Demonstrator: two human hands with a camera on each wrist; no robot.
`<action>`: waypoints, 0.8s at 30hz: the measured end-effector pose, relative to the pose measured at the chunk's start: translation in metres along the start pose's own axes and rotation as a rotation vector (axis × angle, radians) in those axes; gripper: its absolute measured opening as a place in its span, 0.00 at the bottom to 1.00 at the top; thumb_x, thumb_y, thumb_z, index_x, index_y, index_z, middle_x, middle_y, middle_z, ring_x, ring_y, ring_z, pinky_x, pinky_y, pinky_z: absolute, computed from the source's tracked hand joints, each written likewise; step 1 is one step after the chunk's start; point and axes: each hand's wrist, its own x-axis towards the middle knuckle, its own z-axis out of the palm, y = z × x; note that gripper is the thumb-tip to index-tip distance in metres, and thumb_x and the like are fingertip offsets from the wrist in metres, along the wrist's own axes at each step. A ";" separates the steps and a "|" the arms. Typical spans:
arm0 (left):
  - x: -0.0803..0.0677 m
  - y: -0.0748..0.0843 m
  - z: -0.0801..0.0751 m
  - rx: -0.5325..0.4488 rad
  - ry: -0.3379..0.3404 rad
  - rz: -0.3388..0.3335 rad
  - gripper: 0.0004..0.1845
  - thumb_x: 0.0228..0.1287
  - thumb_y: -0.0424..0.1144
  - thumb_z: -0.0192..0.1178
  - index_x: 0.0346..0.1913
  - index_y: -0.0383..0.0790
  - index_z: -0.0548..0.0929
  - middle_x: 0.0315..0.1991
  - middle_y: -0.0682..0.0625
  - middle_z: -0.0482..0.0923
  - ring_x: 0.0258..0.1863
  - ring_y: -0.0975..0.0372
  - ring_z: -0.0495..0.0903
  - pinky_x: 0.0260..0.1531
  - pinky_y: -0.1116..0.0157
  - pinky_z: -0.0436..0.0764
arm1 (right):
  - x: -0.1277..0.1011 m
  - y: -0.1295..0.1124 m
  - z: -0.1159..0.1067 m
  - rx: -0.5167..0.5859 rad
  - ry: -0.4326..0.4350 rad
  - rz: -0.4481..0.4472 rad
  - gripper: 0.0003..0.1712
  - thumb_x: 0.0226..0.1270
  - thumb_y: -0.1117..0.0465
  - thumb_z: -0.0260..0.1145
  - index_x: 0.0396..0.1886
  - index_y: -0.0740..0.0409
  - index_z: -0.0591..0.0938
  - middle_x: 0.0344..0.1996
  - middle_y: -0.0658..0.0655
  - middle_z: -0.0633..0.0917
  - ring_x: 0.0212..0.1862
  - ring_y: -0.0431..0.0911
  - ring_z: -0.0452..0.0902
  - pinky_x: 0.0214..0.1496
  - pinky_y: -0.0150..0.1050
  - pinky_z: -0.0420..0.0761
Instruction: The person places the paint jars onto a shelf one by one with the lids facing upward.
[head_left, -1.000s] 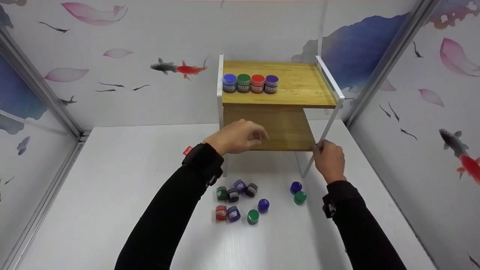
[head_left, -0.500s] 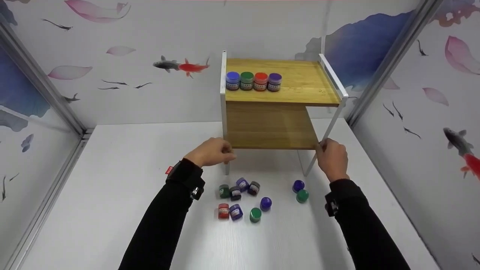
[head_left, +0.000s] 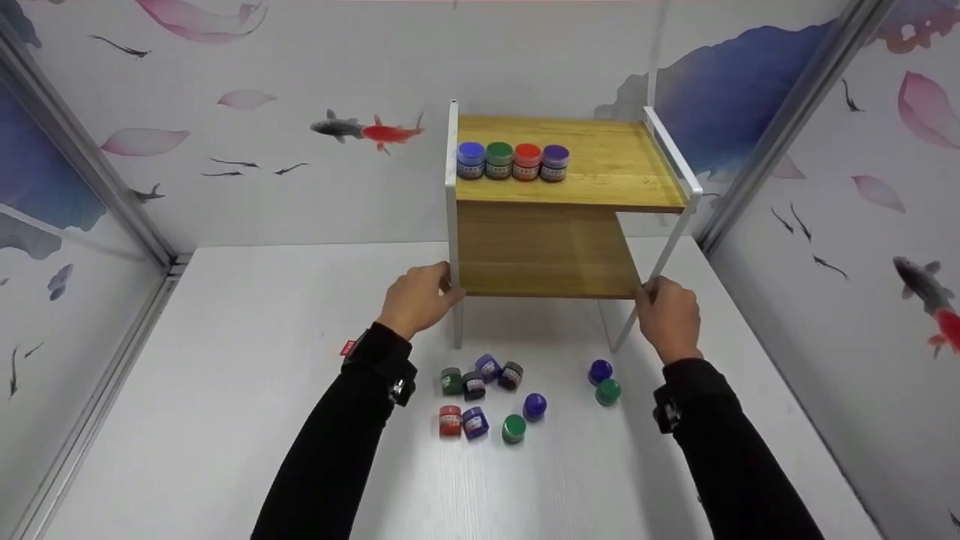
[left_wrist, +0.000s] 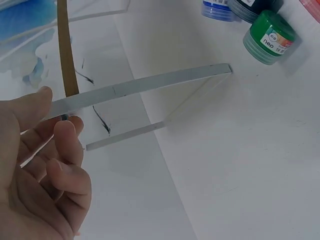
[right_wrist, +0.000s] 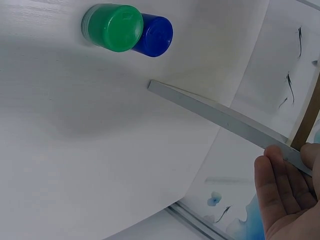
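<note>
A two-tier wooden shelf rack [head_left: 615,161] with white metal legs stands at the back of the table. My left hand [head_left: 420,298] grips its left front leg [left_wrist: 150,82] at the lower board [head_left: 544,251], thumb on one side and fingers curled on the other. At the same height, my right hand [head_left: 669,319] holds the right front leg [right_wrist: 215,114] between thumb and fingers. On the top board, at the left, a blue jar [head_left: 471,160], a green jar [head_left: 499,160], a red jar [head_left: 526,161] and a purple jar [head_left: 554,163] stand in a row.
Several paint jars lie or stand on the white table [head_left: 300,315] before the rack, among them a red jar [head_left: 450,421] and a green jar [head_left: 514,428]. Another green jar [head_left: 608,391] and a blue jar [head_left: 600,370] stand near the right leg. Patterned walls enclose the table.
My left hand has come from in front of the lower board, leftward and down, then up onto the left front leg, which it now grips. The right hand keeps its hold.
</note>
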 end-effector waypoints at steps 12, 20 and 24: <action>-0.002 -0.002 0.013 0.046 0.091 -0.009 0.14 0.69 0.46 0.58 0.47 0.38 0.81 0.39 0.46 0.85 0.35 0.55 0.84 0.36 0.57 0.82 | -0.003 -0.003 0.002 0.022 0.032 -0.037 0.13 0.68 0.62 0.61 0.31 0.70 0.83 0.23 0.66 0.84 0.27 0.57 0.81 0.27 0.42 0.72; -0.014 -0.017 0.021 0.086 0.001 -0.055 0.09 0.67 0.41 0.60 0.42 0.39 0.82 0.34 0.46 0.84 0.31 0.56 0.81 0.34 0.58 0.79 | -0.002 0.001 0.003 0.013 0.039 -0.036 0.13 0.68 0.62 0.61 0.30 0.69 0.82 0.23 0.66 0.83 0.27 0.56 0.79 0.29 0.44 0.72; -0.023 -0.028 0.029 0.116 -0.086 -0.071 0.08 0.65 0.41 0.61 0.37 0.39 0.83 0.32 0.46 0.83 0.28 0.57 0.77 0.33 0.58 0.77 | -0.002 0.001 0.002 0.007 0.029 -0.027 0.13 0.68 0.62 0.61 0.30 0.69 0.82 0.23 0.65 0.83 0.27 0.55 0.79 0.28 0.43 0.72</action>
